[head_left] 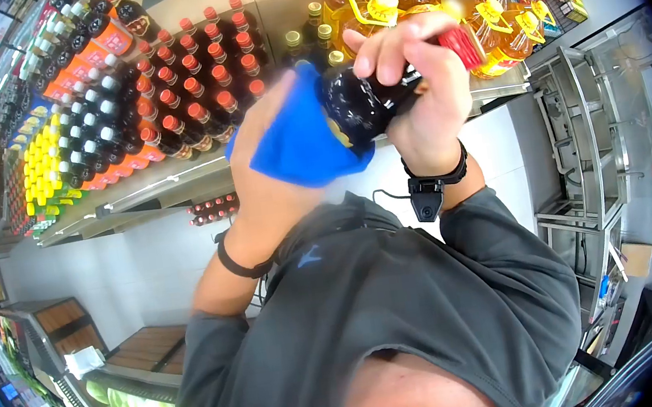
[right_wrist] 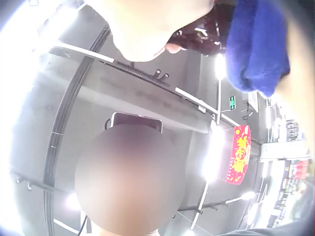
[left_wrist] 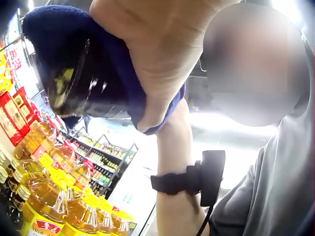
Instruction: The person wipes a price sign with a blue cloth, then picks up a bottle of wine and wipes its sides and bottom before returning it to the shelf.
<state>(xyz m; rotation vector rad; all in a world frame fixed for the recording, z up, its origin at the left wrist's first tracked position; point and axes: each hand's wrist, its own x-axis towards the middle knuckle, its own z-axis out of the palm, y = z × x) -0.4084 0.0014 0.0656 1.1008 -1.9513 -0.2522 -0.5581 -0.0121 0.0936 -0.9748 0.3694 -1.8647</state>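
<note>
Near the shelf point(head_left: 166, 181), its front edge close and open room toward your body, you hold the dark bottle point(head_left: 354, 105) tilted, seemingly steadied from both ends, your left hand point(head_left: 259, 183) curling its fingers round the base through the blue cloth point(head_left: 294, 148), your right hand point(head_left: 435, 94) wrapping its fingers round the neck.

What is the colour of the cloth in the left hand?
The cloth is plain blue; it shows best in the head view.

Shop, prob. a grocery: rows of capped bottles point(head_left: 193, 85), oil jugs point(head_left: 383, 8) w/ yellow handles, stocked shelves point(left_wrist: 104, 160) behind.
</note>
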